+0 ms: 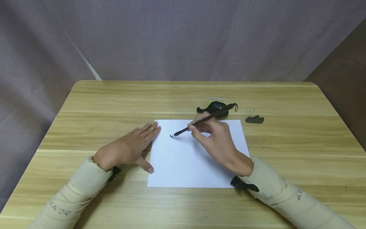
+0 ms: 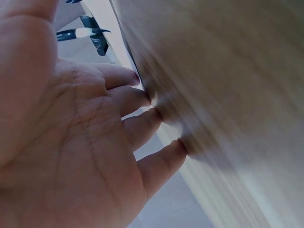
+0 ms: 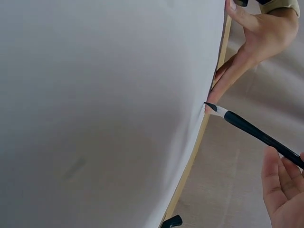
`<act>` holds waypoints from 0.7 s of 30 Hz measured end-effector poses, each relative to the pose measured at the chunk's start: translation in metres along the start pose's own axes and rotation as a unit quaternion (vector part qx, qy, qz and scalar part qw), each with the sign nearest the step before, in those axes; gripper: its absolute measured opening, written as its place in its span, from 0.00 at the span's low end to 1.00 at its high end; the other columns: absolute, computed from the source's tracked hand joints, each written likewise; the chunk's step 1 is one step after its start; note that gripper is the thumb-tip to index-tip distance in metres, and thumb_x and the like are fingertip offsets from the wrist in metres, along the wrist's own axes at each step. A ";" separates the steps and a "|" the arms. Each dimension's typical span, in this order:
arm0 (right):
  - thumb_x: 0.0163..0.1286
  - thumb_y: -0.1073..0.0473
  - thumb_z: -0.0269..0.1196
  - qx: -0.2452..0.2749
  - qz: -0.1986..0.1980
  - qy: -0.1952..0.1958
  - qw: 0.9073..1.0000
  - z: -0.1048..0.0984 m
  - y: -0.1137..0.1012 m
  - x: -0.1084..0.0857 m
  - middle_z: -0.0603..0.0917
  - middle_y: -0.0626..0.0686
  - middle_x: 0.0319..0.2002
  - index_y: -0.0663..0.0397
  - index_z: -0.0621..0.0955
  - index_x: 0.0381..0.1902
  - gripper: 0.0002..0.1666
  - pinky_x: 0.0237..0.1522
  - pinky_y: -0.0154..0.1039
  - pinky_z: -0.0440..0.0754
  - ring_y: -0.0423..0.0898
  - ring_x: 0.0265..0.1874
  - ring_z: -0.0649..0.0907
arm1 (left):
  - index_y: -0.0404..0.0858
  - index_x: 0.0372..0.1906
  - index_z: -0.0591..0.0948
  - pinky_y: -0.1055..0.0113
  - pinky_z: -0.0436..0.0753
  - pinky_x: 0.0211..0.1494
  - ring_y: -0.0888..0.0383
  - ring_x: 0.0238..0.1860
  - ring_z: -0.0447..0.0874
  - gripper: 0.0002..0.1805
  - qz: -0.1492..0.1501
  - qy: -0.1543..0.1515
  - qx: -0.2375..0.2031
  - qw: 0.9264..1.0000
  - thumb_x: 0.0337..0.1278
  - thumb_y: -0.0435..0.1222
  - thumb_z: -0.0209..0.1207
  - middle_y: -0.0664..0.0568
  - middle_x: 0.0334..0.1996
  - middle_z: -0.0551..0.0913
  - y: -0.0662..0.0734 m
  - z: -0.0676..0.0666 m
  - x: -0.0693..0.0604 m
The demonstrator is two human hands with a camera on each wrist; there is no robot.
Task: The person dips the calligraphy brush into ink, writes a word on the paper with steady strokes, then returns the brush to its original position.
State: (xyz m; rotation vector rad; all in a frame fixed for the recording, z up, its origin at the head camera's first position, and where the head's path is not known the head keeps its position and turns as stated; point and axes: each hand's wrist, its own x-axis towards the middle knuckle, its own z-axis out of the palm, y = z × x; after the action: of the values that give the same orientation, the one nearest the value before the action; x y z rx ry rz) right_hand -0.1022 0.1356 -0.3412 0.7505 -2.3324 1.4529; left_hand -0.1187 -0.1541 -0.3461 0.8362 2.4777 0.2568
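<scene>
A sheet of white paper [image 1: 186,165] lies on the wooden table. My right hand [image 1: 218,140] pinches a dark writing brush [image 1: 221,111] by its handle between thumb and fingers, the brush slanting down to the left. Its bristles are white with a black tip, and the tip is at the upper left part of the sheet; whether a stroke lies under it I cannot tell. Palm down, my left hand [image 1: 128,148] has its fingers straight, fingertips and thumb at the paper's left edge. The left wrist view shows the brush [image 2: 83,33] beyond the spread left fingers.
Behind the sheet sits a black gourd-shaped dish [image 1: 213,107], partly hidden by the brush. To its right lies a small dark scalloped piece [image 1: 254,119]. A thin clear strip [image 1: 215,99] is further back. Grey cloth [image 1: 183,41] hangs behind the table [image 1: 128,98].
</scene>
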 end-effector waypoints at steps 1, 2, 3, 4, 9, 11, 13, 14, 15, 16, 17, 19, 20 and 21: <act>0.70 0.72 0.69 0.000 0.002 -0.003 1.000 0.000 -0.001 -0.001 0.89 0.54 0.43 0.61 0.84 0.45 0.08 0.50 0.32 0.88 0.48 0.44 0.92 | 0.36 0.86 0.42 0.40 0.45 0.85 0.42 0.86 0.33 0.78 0.000 -0.001 0.002 1.000 0.41 0.66 0.77 0.41 0.87 0.36 0.000 0.000 0.000; 0.69 0.72 0.69 0.001 0.004 -0.005 1.000 0.000 -0.002 -0.002 0.89 0.54 0.43 0.61 0.84 0.45 0.09 0.50 0.32 0.88 0.47 0.44 0.92 | 0.36 0.86 0.42 0.40 0.45 0.85 0.43 0.86 0.33 0.78 -0.001 -0.002 0.003 1.000 0.41 0.66 0.76 0.42 0.87 0.36 0.000 0.000 0.001; 0.69 0.73 0.69 0.002 0.005 -0.008 1.000 0.000 -0.003 -0.003 0.89 0.53 0.43 0.61 0.84 0.44 0.09 0.50 0.32 0.88 0.47 0.44 0.92 | 0.36 0.86 0.42 0.40 0.45 0.85 0.43 0.86 0.33 0.78 -0.002 -0.002 0.005 1.000 0.41 0.66 0.76 0.42 0.87 0.36 0.000 0.000 0.001; 0.69 0.73 0.69 0.002 0.005 -0.010 1.000 0.000 -0.004 -0.005 0.89 0.53 0.43 0.60 0.84 0.44 0.09 0.50 0.33 0.88 0.46 0.43 0.92 | 0.36 0.86 0.42 0.41 0.45 0.85 0.43 0.86 0.33 0.78 -0.003 -0.003 0.006 1.000 0.41 0.66 0.76 0.42 0.87 0.36 0.000 0.000 0.001; 0.68 0.74 0.69 0.022 0.007 -0.022 0.999 0.000 -0.011 -0.013 0.89 0.49 0.41 0.59 0.85 0.42 0.09 0.48 0.34 0.89 0.43 0.41 0.91 | 0.36 0.87 0.41 0.41 0.44 0.86 0.43 0.86 0.32 0.79 -0.007 -0.006 0.007 1.000 0.40 0.67 0.76 0.42 0.86 0.35 0.000 -0.001 0.001; 0.68 0.74 0.69 0.033 0.008 -0.029 0.999 0.001 -0.015 -0.016 0.90 0.48 0.40 0.59 0.85 0.41 0.08 0.47 0.35 0.90 0.42 0.40 0.91 | 0.36 0.87 0.41 0.41 0.44 0.86 0.42 0.86 0.33 0.79 -0.006 -0.005 0.005 1.000 0.40 0.66 0.76 0.42 0.86 0.35 0.001 -0.001 0.001; 0.68 0.74 0.69 0.041 0.005 -0.037 0.998 0.002 -0.017 -0.020 0.89 0.48 0.40 0.59 0.85 0.41 0.08 0.47 0.35 0.90 0.42 0.40 0.91 | 0.36 0.87 0.42 0.40 0.44 0.85 0.42 0.86 0.33 0.78 -0.005 -0.005 0.004 1.000 0.40 0.66 0.76 0.42 0.86 0.35 0.001 -0.001 0.000; 0.68 0.74 0.69 0.044 0.004 -0.042 0.998 0.002 -0.019 -0.021 0.89 0.48 0.39 0.59 0.85 0.41 0.08 0.47 0.35 0.90 0.42 0.39 0.91 | 0.36 0.87 0.41 0.41 0.44 0.86 0.42 0.86 0.33 0.78 -0.006 -0.005 0.004 1.000 0.41 0.66 0.76 0.42 0.86 0.35 0.001 -0.001 0.001; 0.68 0.74 0.69 0.045 0.001 -0.046 0.998 0.002 -0.020 -0.023 0.89 0.48 0.39 0.58 0.86 0.41 0.08 0.47 0.35 0.90 0.41 0.39 0.91 | 0.37 0.87 0.41 0.41 0.44 0.86 0.42 0.86 0.32 0.78 -0.007 -0.006 0.004 1.000 0.41 0.66 0.76 0.42 0.87 0.35 0.001 -0.001 0.001; 0.68 0.74 0.69 0.044 -0.003 -0.048 0.998 0.002 -0.021 -0.024 0.89 0.48 0.39 0.58 0.86 0.41 0.08 0.47 0.35 0.90 0.41 0.39 0.91 | 0.36 0.87 0.42 0.41 0.44 0.86 0.42 0.86 0.33 0.78 -0.006 -0.005 0.003 1.000 0.41 0.66 0.76 0.42 0.86 0.35 0.002 -0.001 0.001; 0.68 0.74 0.69 0.043 -0.008 -0.050 0.998 0.002 -0.023 -0.025 0.89 0.48 0.39 0.58 0.86 0.41 0.08 0.47 0.35 0.90 0.41 0.39 0.90 | 0.36 0.86 0.42 0.41 0.44 0.85 0.42 0.86 0.33 0.78 -0.005 -0.005 0.003 1.000 0.41 0.66 0.76 0.42 0.86 0.35 0.002 -0.001 0.001; 0.67 0.74 0.69 0.036 -0.022 -0.049 0.998 0.001 -0.024 -0.026 0.89 0.48 0.39 0.59 0.86 0.41 0.08 0.47 0.35 0.90 0.42 0.38 0.91 | 0.36 0.86 0.41 0.41 0.44 0.86 0.42 0.86 0.32 0.78 -0.005 -0.006 0.002 1.000 0.41 0.66 0.76 0.42 0.86 0.35 0.002 -0.002 0.001; 0.67 0.74 0.69 0.030 -0.028 -0.045 0.998 0.000 -0.025 -0.025 0.89 0.48 0.39 0.59 0.86 0.41 0.09 0.47 0.35 0.90 0.42 0.38 0.91 | 0.36 0.86 0.41 0.41 0.44 0.86 0.42 0.86 0.32 0.78 -0.004 -0.006 0.002 1.000 0.41 0.66 0.76 0.42 0.86 0.35 0.002 -0.002 0.001; 0.67 0.74 0.69 0.026 -0.035 -0.040 0.998 -0.001 -0.025 -0.024 0.89 0.48 0.40 0.60 0.86 0.41 0.08 0.47 0.35 0.90 0.42 0.38 0.91 | 0.36 0.86 0.41 0.41 0.44 0.86 0.42 0.86 0.32 0.78 -0.003 -0.005 0.001 1.000 0.41 0.66 0.76 0.42 0.86 0.35 0.003 -0.002 0.000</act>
State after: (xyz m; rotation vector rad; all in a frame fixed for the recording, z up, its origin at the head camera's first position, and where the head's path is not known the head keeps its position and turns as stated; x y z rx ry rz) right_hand -0.0683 0.1338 -0.3343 0.9107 -2.3099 1.4845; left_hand -0.1187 -0.1518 -0.3437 0.8284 2.4710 0.2485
